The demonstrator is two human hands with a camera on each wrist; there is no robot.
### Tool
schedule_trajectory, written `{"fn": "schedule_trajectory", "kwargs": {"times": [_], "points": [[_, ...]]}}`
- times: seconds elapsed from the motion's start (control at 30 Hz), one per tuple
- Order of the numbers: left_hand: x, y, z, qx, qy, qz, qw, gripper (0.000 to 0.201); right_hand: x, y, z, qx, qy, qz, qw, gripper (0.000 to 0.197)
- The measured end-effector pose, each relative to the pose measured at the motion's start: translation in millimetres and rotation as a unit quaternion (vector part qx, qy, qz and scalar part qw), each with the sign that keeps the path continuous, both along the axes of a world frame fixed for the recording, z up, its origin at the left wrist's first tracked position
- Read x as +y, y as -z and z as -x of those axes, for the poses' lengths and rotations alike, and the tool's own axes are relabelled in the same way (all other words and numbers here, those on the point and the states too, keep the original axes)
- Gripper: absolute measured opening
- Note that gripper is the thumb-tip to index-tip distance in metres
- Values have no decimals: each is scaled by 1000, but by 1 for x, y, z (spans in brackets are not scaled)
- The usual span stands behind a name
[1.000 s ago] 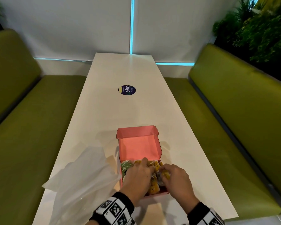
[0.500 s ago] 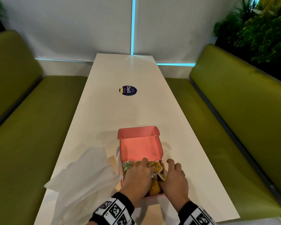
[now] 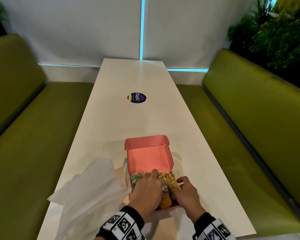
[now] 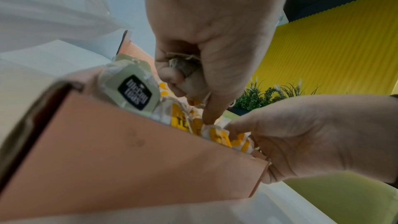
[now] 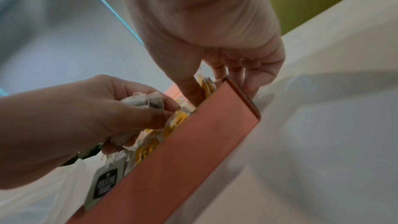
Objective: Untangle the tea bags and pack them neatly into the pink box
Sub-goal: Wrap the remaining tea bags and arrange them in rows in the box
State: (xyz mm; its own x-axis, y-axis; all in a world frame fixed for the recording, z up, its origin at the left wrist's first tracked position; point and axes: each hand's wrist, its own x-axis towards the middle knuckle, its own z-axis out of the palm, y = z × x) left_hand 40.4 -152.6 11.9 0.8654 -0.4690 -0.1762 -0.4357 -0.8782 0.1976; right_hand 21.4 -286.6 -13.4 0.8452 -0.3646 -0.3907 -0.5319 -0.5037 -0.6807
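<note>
While the pink box sits open at six o'clock on the table, the left hand curls around a grey tea bag; the right hand, fingers pinched among the yellow tea bags, seemingly steadies the box's three o'clock wall.

1. Setting: a café or canteen booth.
2. A long white table stands between two olive-green upholstered benches.
3. A round branded sticker lies near the table's far end.
4. Leafy plants rise behind the right bench.
</note>
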Motion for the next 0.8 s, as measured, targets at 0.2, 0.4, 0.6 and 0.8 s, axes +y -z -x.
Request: {"fn": "schedule_trajectory", "kwargs": {"times": [0.2, 0.4, 0.6, 0.8], "points": [[-2, -5, 2, 1, 3, 35, 999, 33, -21, -20, 7, -45, -19, -20, 999, 22], [-13, -6, 2, -6, -7, 58, 998, 31, -23, -19, 10, -26, -97, 150, 984, 22], [-27, 1, 2, 41, -103, 69, 991, 45, -10, -15, 10, -49, -81, 199, 975, 21], [-28, 10, 0, 56, -141, 102, 983, 36, -10, -24, 10, -53, -55, 183, 980, 18]]}}
